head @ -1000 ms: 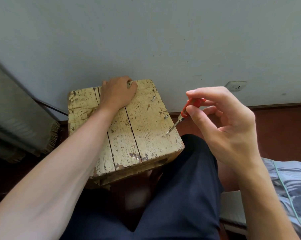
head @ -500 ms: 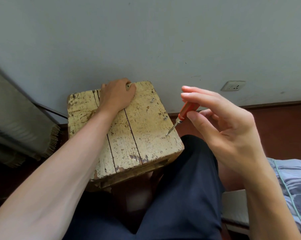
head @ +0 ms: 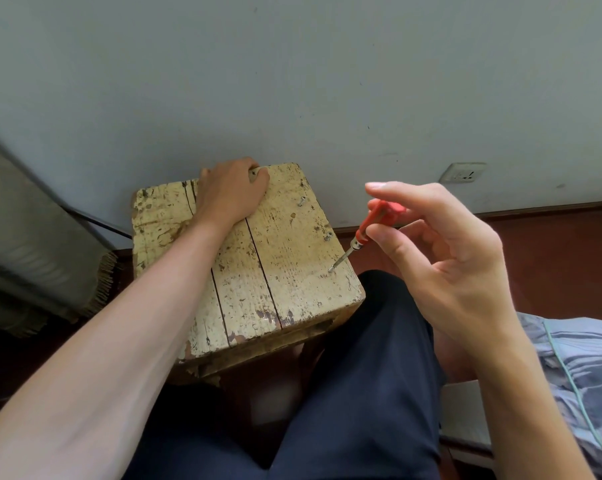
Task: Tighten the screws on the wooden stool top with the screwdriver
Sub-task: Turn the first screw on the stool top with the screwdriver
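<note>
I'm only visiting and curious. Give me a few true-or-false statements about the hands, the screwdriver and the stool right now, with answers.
1. The left hand grips the stool top's far edge. True.
2. The right hand is empty. False: it pinches a red screwdriver.
3. The screwdriver's tip is near the stool top's right edge. True.
4. Every screw sits flush. False: a screw beyond the tip sticks up.
</note>
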Demonstrator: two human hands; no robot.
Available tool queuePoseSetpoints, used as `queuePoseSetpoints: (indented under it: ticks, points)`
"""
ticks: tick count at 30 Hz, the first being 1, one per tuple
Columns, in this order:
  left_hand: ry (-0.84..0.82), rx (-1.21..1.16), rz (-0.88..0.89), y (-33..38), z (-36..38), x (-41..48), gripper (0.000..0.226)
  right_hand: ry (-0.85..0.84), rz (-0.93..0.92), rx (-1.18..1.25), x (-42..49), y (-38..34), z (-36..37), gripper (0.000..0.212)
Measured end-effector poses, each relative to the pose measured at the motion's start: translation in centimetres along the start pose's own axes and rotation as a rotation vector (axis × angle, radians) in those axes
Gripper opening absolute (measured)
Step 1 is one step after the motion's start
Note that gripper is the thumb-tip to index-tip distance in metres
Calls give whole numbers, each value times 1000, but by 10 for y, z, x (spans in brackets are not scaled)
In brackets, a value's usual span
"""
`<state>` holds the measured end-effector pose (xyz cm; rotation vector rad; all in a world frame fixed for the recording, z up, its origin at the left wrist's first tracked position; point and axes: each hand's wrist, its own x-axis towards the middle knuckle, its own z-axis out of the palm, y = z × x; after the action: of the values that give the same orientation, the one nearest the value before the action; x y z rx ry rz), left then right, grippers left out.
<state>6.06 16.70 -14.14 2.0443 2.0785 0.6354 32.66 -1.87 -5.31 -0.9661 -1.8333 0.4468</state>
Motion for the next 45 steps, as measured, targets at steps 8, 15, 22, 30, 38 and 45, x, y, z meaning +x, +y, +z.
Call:
queuePoseSetpoints:
  ticks: [8, 15, 22, 30, 38, 45]
  points:
    - [-5, 3, -3, 1, -2, -1, 50, 80, 1, -82, 0, 1, 4, 34]
    - [-10, 2, 5, 1, -2, -1, 49, -144, 12, 23, 2, -3, -14, 43]
    - [-3, -7, -2, 0, -2, -2, 47, -123, 16, 55, 2, -5, -9, 42]
    - [0, 2, 3, 0, -2, -2, 47, 33, -14, -32, 0, -3, -2, 32]
    - [-2, -4, 3, 0, -1, -2, 47, -7, -6, -46, 0, -2, -2, 39]
    - [-7, -4, -3, 1, -2, -2, 46, -154, 26, 6, -1, 0, -14, 49]
